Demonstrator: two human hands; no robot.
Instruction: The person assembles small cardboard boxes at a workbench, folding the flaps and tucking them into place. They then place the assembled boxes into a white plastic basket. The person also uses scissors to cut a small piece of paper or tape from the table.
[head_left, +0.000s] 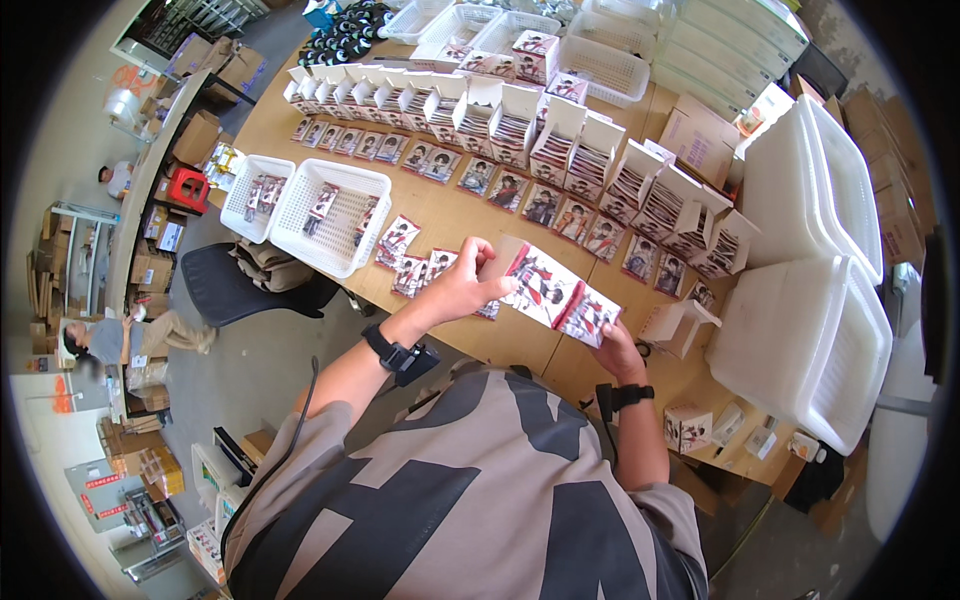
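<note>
A small white and red carton (545,287), printed with cartoon figures, is held up in front of me over the table's near edge. My left hand (462,288) is closed on its left end, with the thumb on the printed face, beside a raised pale flap. At the lower right end my right hand (622,355) grips the carton, its fingers partly hidden behind it. Beyond my hands runs a curved row of open-topped cartons (510,125) filled with thin packs. Flat picture packs (541,204) lie in front of that row. Several more packs (398,240) lie left of my left hand.
Two white baskets (345,262) (232,212) with a few packs stand at the left. Stacked white tubs (800,340) crowd the right side. An empty open carton (680,325) sits near my right hand. A black chair (225,285) is left of the table; a person (105,340) stands farther left.
</note>
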